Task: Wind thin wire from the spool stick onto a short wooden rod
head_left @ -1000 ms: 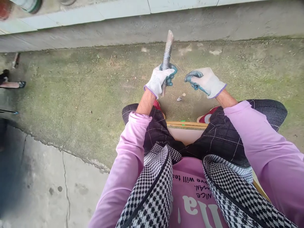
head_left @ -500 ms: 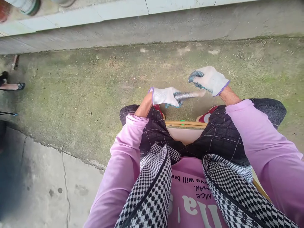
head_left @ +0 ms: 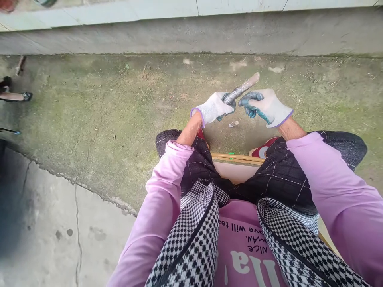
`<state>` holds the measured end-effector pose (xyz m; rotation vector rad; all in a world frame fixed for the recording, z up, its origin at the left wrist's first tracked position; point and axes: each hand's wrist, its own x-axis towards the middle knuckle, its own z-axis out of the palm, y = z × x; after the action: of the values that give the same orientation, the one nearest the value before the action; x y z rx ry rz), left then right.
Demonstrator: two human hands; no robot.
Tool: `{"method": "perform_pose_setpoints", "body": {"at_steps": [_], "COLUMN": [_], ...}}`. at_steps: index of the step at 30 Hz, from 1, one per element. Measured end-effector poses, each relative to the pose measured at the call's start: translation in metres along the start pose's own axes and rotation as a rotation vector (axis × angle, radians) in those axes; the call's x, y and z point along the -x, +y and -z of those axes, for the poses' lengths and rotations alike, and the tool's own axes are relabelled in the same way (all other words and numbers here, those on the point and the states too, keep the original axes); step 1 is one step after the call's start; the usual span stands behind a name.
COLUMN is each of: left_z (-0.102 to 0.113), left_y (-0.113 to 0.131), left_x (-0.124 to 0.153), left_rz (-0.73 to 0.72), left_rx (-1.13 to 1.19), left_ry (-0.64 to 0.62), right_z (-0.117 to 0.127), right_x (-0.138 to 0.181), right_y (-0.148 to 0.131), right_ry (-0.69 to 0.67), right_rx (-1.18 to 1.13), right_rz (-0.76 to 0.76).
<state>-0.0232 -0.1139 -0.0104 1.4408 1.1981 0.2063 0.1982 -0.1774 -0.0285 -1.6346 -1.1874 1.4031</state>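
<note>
Stick (head_left: 241, 88) has swung from 3 o'clock since the prior frame; far end now points between 1 and 2. Left hand (head_left: 214, 107) clamped round its lower part, by the silvery winding (head_left: 235, 95). Right hand (head_left: 265, 105) just beside, at 3 o'clock; fingers curled, cannot tell whether they pinch anything. Small stub (head_left: 233, 124) on ground (head_left: 119, 99), 4–5 o'clock from left hand.

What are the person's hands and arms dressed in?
The left hand and right hand wear matching white gloves with dark blue-green fingers and purple rims. The arms have plain pinkish-lilac sleeves that stop short of the gloves.
</note>
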Motion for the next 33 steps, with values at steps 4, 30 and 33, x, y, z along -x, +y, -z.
{"method": "perform_pose_setpoints", "body": {"at_steps": [4, 30, 33], "left_z": [-0.005, 0.004, 0.003], "left_y": [0.004, 0.018, 0.020], "left_x": [0.006, 0.027, 0.029], "left_rz": [-0.025, 0.047, 0.036], "left_rx": [0.157, 0.218, 0.218], "left_ry": [-0.075, -0.253, -0.251], "right_z": [0.003, 0.008, 0.005], "right_x": [0.000, 0.022, 0.018], "right_y": [0.001, -0.015, -0.012], "right_ry": [-0.022, -0.135, -0.097], "right_rx": [-0.109, -0.231, -0.159], "right_rz": [0.018, -0.039, -0.003]}}
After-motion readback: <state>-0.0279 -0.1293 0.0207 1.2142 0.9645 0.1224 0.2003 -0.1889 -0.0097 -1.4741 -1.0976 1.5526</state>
